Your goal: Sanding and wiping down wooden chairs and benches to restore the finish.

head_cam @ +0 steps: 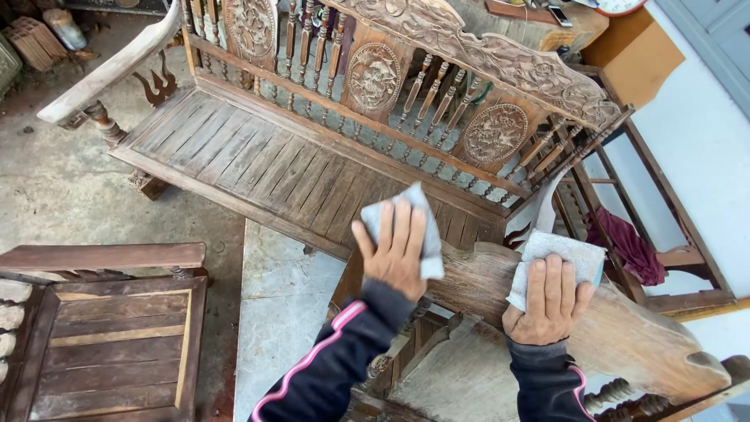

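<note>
A long weathered wooden bench with a slatted seat [258, 160] stands on the grey concrete floor [55, 184]. Its carved backrest [437, 35] carries 3 round relief medallions [494, 133] set between rows of turned spindles. Near the floor's lower left corner sits a dark wooden chair with a slatted seat [113, 344]. Between the 2 lies a pale grey stone slab [277, 312]. At the right, a crumpled maroon cloth [629, 246] rests on a brown wooden frame [672, 258] beside the white wall [695, 141].
</note>
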